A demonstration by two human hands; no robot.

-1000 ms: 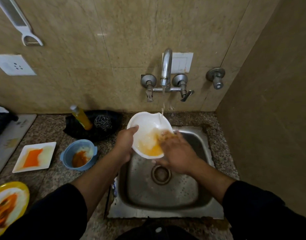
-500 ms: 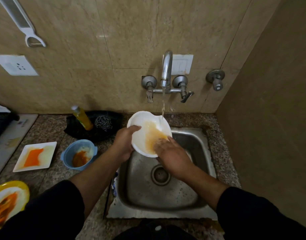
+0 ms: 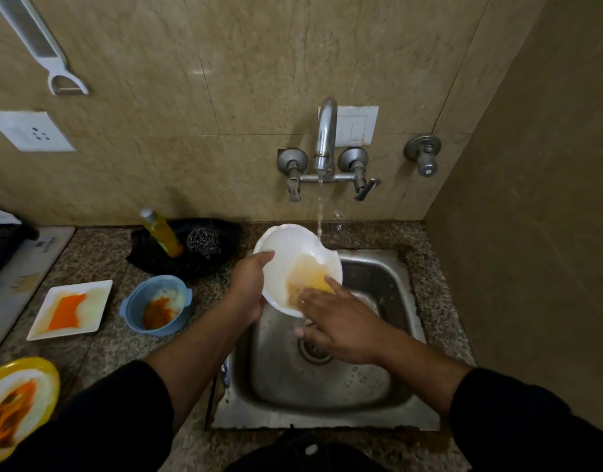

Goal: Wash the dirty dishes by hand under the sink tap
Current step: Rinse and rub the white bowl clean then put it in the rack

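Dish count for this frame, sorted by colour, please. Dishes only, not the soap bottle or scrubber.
White: 2 (white bowl, white square plate)
Blue: 1 (blue bowl)
Yellow: 1 (yellow plate)
Total: 4

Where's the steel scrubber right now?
Head view: the steel scrubber sits on the counter left of the sink, near the back wall, just right of the yellow soap bottle.
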